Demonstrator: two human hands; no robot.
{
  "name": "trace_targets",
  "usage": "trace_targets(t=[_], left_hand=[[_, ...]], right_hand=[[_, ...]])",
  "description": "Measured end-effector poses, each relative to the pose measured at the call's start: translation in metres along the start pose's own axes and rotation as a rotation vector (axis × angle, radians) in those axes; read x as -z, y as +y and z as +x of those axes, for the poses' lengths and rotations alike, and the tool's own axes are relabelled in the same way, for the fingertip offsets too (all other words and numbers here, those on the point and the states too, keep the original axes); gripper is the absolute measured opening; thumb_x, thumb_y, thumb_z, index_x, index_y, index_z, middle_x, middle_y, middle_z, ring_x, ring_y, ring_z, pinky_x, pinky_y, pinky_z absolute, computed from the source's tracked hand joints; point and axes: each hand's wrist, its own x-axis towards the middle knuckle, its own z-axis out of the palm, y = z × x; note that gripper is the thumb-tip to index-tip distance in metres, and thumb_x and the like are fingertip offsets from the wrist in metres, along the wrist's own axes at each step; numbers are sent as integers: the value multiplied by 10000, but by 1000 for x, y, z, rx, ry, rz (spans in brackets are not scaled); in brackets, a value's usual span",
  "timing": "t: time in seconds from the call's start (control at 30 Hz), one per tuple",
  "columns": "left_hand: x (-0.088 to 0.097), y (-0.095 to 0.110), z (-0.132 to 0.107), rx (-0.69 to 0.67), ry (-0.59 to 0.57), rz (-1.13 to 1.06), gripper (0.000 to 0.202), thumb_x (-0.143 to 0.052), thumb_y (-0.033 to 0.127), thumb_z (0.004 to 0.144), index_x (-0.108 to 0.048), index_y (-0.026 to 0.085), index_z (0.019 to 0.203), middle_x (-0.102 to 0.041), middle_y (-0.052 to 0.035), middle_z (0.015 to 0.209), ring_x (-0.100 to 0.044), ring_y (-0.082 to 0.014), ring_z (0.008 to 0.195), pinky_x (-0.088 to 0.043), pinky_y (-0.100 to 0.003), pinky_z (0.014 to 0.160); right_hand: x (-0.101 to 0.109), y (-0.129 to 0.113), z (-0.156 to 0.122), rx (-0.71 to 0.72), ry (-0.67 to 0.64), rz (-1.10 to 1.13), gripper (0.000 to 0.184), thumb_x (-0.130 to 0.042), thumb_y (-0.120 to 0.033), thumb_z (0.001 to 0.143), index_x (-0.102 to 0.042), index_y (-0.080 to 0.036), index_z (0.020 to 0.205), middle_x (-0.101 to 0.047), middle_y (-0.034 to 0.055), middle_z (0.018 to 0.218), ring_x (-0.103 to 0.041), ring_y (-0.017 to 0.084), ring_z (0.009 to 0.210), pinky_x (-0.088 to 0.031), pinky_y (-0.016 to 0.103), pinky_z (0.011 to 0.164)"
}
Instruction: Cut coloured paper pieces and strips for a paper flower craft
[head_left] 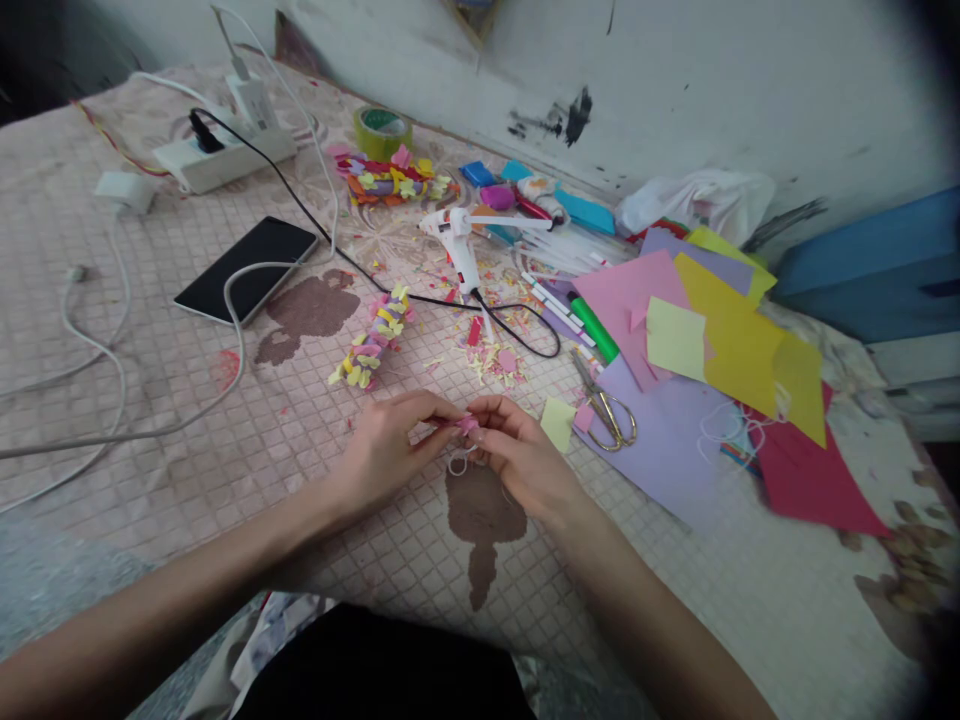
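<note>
Between the fingertips of my left hand (pixel 401 435) and my right hand (pixel 521 450) is a small pink foam piece (pixel 467 424); both hands pinch it. A thin white string (pixel 458 462) loops down just below it, and I cannot tell whether it is joined to the piece. Beyond my left hand lies a roll (pixel 375 338) covered in small yellow, pink and purple cut-outs. To the right of my right hand are a pale yellow square (pixel 558 424) and gold-handled scissors (pixel 604 405), the latter partly on a purple sheet (pixel 660 450).
A white glue gun (pixel 459 245) with a black cord stands behind scattered scraps (pixel 499 362). Coloured sheets (pixel 739 335) and a green marker (pixel 594 326) lie right. At left are a dark tablet (pixel 247 268), cables and a power strip (pixel 225 155). A second decorated roll (pixel 390 183) sits near tape (pixel 382 133).
</note>
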Motion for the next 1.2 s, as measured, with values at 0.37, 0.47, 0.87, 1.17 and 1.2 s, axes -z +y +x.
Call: trace_targets(t=[0.37,0.47,0.87,1.17,1.2], left_hand=[[0,0,1,-10,-4,-10,128,-547,199,822,-637,168,907,-664,-20,844,-607,-104,763,-481,-216,696],[1,0,0,-26,-14,-9,132,-549,202,822,-633,163,916,-661,-24,842,-604,-102,762,-479,-212,690],[2,1,1,-64,-32,21,135,-525,220,836,-626,167,908,-662,-34,844,-612,-117,765,-489,-240,705],[1,3,1,-95,-4,43,122,-521,190,835,-622,169,901,-659,-33,840,-612,-117,765,-492,-232,693],[1,3,1,-102,0,49,123,-521,190,835,-621,172,904,-658,-30,841,-612,-115,765,-490,-230,693]], right_hand=[[-2,-1,-1,-2,9,2,184,-656,-132,654,-569,-194,803,-577,-23,743,-532,95,644,-434,247,603],[-1,0,0,-3,3,12,173,-656,-142,662,-571,-192,804,-575,-23,746,-532,92,641,-435,246,604],[0,0,0,-1,-1,-20,194,-687,-217,663,-567,-201,814,-580,-18,753,-541,104,649,-454,262,611],[-1,0,-1,4,14,-38,205,-685,-205,656,-563,-205,821,-581,-14,770,-543,112,681,-461,273,644],[-1,0,-1,6,14,-39,206,-683,-195,655,-564,-205,823,-581,-13,773,-545,115,692,-461,274,649]])
